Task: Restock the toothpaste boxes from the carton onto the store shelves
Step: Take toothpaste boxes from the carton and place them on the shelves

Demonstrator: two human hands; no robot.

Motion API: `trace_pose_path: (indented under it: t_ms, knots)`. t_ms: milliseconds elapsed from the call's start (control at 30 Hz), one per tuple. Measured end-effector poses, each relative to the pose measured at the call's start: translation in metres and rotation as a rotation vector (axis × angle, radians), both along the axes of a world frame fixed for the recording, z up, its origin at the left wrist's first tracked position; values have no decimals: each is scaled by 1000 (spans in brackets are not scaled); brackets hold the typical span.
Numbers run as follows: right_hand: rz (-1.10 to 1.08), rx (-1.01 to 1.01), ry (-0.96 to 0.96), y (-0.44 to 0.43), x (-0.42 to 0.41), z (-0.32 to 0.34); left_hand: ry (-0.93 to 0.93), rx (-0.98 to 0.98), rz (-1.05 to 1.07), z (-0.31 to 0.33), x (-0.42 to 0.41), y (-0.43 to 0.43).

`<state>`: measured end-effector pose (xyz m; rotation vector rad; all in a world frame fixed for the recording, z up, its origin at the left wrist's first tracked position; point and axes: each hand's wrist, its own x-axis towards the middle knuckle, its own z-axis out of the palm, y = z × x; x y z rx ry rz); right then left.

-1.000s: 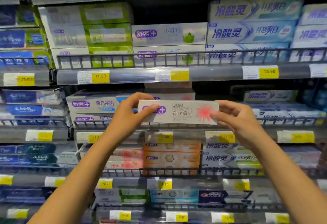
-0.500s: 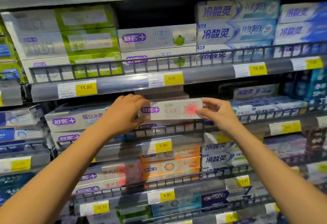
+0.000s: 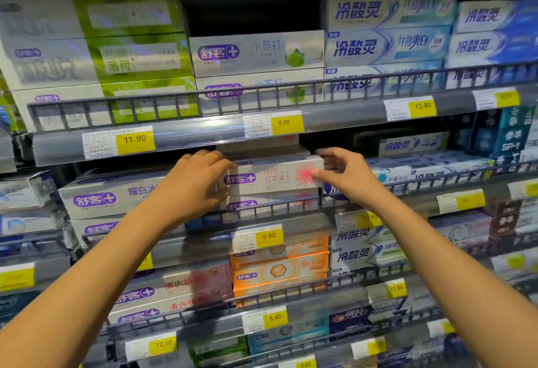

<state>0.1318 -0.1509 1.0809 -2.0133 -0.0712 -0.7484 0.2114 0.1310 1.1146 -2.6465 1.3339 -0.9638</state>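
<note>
Just below the yellow 8.00 price tag, the white cardboard toothpaste box with a red burst sits atop a matching box. The left hand and right hand grip its ends, fingers curled. Pushed askew, it may jam under that tag's shelf or topple forward

Narrow slot between upper shelf edge and top white box; wire rail bars the front low down. Roomier dark gap (one shelf up) above the lime-printed boxes.
</note>
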Motion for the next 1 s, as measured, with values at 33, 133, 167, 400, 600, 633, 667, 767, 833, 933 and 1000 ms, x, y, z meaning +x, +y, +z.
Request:
trace_pose_path:
  t_ms: [33, 133, 167, 400, 600, 633, 667, 767, 833, 933, 1000]
  knots:
    - [0, 1, 3, 0, 1, 1, 10, -6, -2, 0, 0, 0]
    - [-11, -41, 17, -2, 3, 3, 17, -9, 4, 0, -1, -1]
    - [-12, -48, 22, -3, 3, 3, 20, -8, 8, 0, -2, -1]
    - [10, -63, 52, -5, 4, 2, 30, -16, 45, -2, -3, -3]
    - [-49, -62, 34, -2, -3, -2, 13, -43, 102, -9, -6, -6]
    - [-83, -78, 17, -1, -7, -5, 5, -58, 115, -12, -7, -7]
    - [-128, -111, -9, 0, -13, -7, -7, -83, 122, -14, -10, -9]
    - [-267, -279, -75, 3, -39, -16, -48, -222, 128, -26, -27, -20]
    - [-301, -416, -49, 5, -60, -26, -47, -335, 154, -40, -49, -32]
    - [-313, -655, 32, 3, -89, -50, 15, -416, 238, -66, -89, -59]
    - [-283, -775, 97, -3, -104, -71, 79, -392, 293, -89, -113, -80]
